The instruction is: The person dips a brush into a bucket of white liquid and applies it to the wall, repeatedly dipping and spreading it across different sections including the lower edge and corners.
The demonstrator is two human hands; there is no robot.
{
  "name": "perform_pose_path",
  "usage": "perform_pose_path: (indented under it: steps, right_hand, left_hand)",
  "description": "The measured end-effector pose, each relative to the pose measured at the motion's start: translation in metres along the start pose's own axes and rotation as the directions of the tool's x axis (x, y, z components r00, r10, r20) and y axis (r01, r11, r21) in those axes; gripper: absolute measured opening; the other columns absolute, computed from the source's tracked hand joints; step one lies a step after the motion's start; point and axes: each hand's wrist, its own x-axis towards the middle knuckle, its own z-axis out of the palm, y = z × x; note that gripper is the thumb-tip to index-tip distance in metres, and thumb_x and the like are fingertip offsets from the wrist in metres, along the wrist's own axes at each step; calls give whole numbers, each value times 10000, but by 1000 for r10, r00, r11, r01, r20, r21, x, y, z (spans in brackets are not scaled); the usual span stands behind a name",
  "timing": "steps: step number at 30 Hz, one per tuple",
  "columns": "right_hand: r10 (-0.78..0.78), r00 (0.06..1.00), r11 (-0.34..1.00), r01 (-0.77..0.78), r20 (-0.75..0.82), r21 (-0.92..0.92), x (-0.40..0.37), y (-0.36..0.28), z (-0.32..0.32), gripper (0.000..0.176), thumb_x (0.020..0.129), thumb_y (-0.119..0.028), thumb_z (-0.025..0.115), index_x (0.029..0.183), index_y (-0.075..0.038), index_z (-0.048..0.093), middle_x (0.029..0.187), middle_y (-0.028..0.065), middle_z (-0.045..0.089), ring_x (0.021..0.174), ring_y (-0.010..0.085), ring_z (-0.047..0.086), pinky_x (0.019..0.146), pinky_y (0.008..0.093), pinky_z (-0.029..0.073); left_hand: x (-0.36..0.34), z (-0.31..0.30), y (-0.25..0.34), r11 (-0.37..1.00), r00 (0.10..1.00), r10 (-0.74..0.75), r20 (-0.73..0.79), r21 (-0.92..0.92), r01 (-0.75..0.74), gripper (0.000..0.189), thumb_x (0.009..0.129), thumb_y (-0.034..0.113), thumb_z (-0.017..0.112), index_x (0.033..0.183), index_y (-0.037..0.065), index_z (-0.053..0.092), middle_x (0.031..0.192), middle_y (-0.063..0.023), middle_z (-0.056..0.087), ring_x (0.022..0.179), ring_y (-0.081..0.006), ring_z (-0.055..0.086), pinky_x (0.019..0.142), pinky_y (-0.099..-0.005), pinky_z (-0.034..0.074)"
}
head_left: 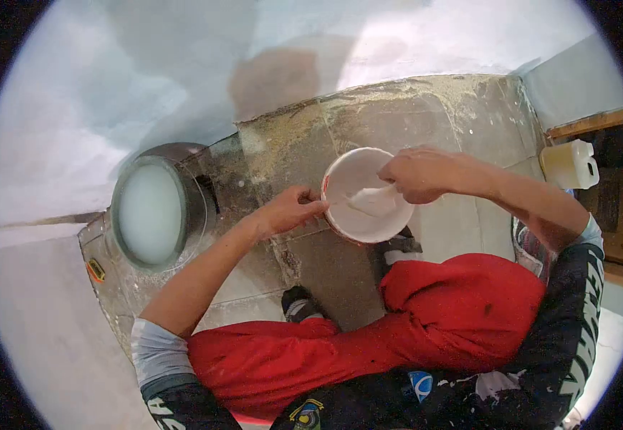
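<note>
A white bucket [336, 182] is in front of my knees, its mouth facing up toward me and its inside coated white. At the bucket's left rim is my left hand [291, 211], thumb and fingers closed on the edge. My right hand [424, 175] reaches over the right side of the rim, its fingers wrapped round a flat tool [374, 201] coated in white. The tool's broad end lies inside the bucket, and its handle is hidden by my fist.
A large dark tub [195, 188] of whitish liquid stands to the left by the wall. Near it lies a small yellow and black object [96, 270]. A yellowish jerrycan [568, 165] is at the right, beside a wooden frame [592, 123]. The tiled floor [426, 115] is stained.
</note>
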Motion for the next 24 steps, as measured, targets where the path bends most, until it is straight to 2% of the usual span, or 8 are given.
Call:
perform_pose_path:
  steps: [6,8,12,17,19,21,22,24]
  right_hand:
    - [-14,992,998,21,124,-54,7,30,-5,135,783,-127,557,824,-9,607,799,164,648,730,321,612,661,427,456]
    - [-8,967,941,-78,253,328,2,45,-16,148,782,-164,584,790,-18,608,688,82,623,624,191,581,549,341,424]
    - [75,937,790,-265,342,553,-26,74,-25,165,776,-193,612,787,-29,604,629,12,565,590,106,536,486,271,374]
    - [256,965,373,-156,60,915,-55,99,12,132,791,-183,600,827,-56,600,639,7,552,550,103,516,464,244,374]
    - [4,925,769,240,-380,593,-64,109,30,167,832,-235,572,819,-71,594,675,2,547,591,79,536,467,230,417]
    - [285,951,269,40,-120,962,-73,84,14,173,858,-230,568,848,-57,578,645,14,516,538,97,497,456,232,384]
    - [259,954,304,69,-153,950,-73,69,4,173,858,-230,568,848,-57,578,645,14,516,538,97,497,456,232,384]
    - [207,921,10,334,-329,942,-78,41,-16,199,881,-242,555,883,-43,562,637,22,506,505,94,440,450,233,340]
  left_hand:
    - [9,-4,-9,999,1000,16,14,-32,-16,362,865,374,663,978,33,620,902,-67,655,804,-144,620,721,-294,511]
    - [4,-4,-2,1000,1000,19,4,-18,-19,372,856,383,672,977,35,621,891,-67,654,799,-146,621,716,-289,508]
    - [-4,-9,12,998,1000,-19,12,56,18,507,808,471,693,998,10,599,893,-75,644,774,-145,599,655,-281,482]
    - [6,-12,-2,993,997,-47,56,114,41,563,826,530,652,1061,19,622,937,-94,652,828,-149,615,701,-285,499]
    - [3,-17,-2,976,994,-58,92,213,38,708,816,652,577,1064,-9,624,991,-120,638,859,-167,605,706,-318,507]
    - [6,-22,-3,944,996,-13,90,329,-18,797,799,717,527,1041,-35,634,963,-135,652,833,-196,616,711,-355,506]
    - [5,-23,0,930,995,-20,96,368,-17,809,805,718,513,1024,-51,638,939,-153,658,823,-219,626,717,-372,503]
    - [8,-26,-2,914,997,-18,81,405,-17,822,811,719,498,1007,-66,642,915,-171,664,813,-241,636,723,-390,499]
